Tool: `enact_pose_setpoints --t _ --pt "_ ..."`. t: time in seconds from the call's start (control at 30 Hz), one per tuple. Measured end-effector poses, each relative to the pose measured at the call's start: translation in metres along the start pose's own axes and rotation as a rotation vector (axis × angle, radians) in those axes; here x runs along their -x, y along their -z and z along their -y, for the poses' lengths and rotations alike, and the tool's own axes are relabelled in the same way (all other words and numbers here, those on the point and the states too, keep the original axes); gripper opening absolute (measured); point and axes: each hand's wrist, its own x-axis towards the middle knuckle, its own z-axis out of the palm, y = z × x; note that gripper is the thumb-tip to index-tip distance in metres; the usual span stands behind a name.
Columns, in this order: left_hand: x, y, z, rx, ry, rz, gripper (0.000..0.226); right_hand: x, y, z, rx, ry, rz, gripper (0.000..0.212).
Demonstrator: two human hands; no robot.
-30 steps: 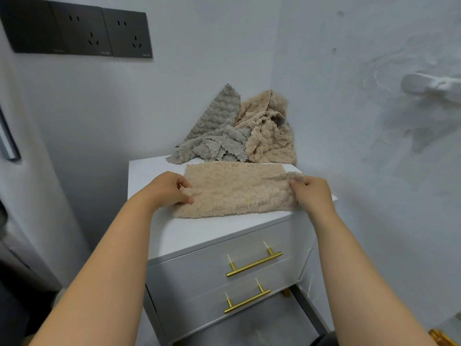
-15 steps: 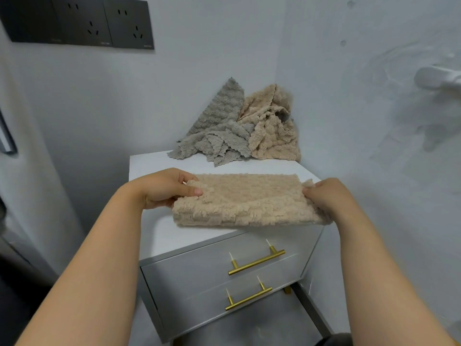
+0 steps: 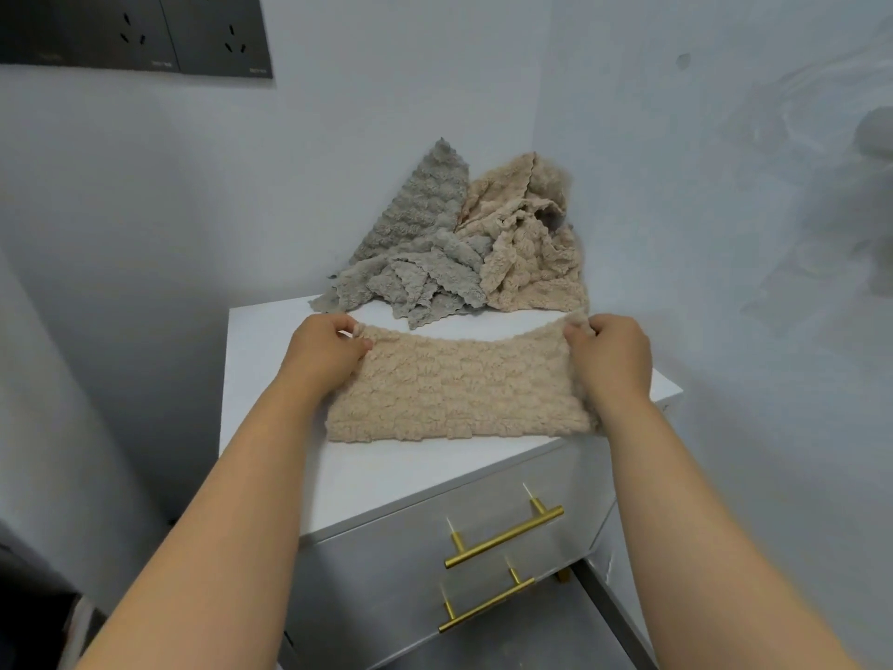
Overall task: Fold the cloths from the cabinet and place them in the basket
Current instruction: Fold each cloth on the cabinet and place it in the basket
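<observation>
Pinching beige cloth (image 3: pixel 459 384) corners on cabinet (image 3: pixel 256 350), left hand (image 3: pixel 324 353) and right hand (image 3: pixel 611 355); socket panel (image 3: pixel 217 41) lettering unreadable

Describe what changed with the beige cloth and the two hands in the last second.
The left hand and right hand lifted the beige cloth, which lay flat on the cabinet, and moved its ends toward the wall; now they pinch its far corners, the edge sagging between them. Neither hand let go. The gray cloth and crumpled beige cloth stayed heaped in the corner.
</observation>
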Motion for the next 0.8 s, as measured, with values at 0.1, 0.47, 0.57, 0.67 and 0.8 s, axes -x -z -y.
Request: enact_pose_setpoints --t 0.1,0.47,0.57,0.67,0.8 --pt "-0.002 -0.008 0.002 -0.178 -0.050 -0.054 0.002 -0.003 -0.010 -0.004 0.091 -0.006 -0.007 0.034" --pt "0.007 -0.014 0.002 -0.464 -0.187 -0.300 0.025 0.002 -0.015 -0.005 0.122 0.053 -0.176 0.018" --pt "0.013 -0.014 -0.012 -0.412 -0.427 -0.246 0.046 0.006 -0.009 0.001 0.204 0.195 -0.207 0.025" --pt "0.016 -0.025 -0.018 -0.499 -0.581 0.023 0.043 0.012 0.002 0.014 0.337 0.168 -0.057 0.020" --pt "0.011 -0.031 -0.007 -0.719 -0.412 0.269 0.050 0.030 0.019 0.037 0.579 0.035 0.333 0.022"
